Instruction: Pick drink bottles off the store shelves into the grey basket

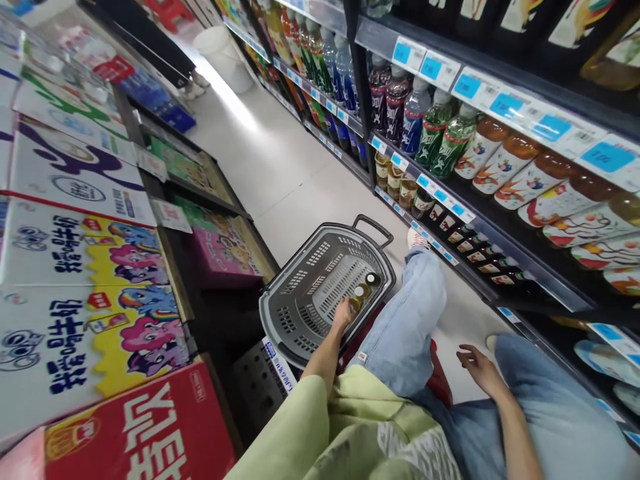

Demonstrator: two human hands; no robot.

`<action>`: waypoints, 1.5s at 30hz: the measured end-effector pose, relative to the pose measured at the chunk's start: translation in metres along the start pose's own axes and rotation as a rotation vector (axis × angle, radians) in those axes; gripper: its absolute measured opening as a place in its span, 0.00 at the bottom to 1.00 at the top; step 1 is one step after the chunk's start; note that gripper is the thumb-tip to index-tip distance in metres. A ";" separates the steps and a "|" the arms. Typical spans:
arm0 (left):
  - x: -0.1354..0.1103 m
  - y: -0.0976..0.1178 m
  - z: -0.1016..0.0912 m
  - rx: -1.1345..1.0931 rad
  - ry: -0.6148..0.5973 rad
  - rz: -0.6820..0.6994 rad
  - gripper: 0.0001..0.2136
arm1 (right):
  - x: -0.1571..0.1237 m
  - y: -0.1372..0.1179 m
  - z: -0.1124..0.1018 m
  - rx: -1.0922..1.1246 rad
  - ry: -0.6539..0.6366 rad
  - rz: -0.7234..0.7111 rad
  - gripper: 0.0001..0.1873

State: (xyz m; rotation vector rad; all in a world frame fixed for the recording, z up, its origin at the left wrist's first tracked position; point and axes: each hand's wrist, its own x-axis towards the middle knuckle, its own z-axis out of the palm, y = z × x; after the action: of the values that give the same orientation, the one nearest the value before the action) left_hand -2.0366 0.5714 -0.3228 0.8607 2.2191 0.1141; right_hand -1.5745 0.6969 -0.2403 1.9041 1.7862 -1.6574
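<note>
My left hand (344, 312) reaches into a grey shopping basket (295, 313) on the floor and is closed around a small bottle (359, 295) with a gold cap. A second small bottle with a dark cap (373, 279) stands right beside it in the basket. My right hand (477, 367) hovers above my right knee, fingers loosely spread, holding nothing. I am crouched in a shop aisle, in light blue jeans and a pale green top.
Drink shelves (450, 140) with bottles and blue price tags run along the right. Stacked printed cartons (90, 280) and low shelves line the left. The pale floor (280, 167) of the aisle stretches ahead to a white bucket (225, 57).
</note>
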 end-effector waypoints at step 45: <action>-0.042 0.333 -0.090 0.629 0.259 0.657 0.25 | -0.004 -0.059 0.000 0.077 0.355 -0.079 0.19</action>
State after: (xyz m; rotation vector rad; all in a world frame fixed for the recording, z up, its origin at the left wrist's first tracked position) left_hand -1.8939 0.8184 -0.1236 2.0006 2.1310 -0.1869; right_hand -1.6171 0.7137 -0.2035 2.3124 1.9642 -1.5048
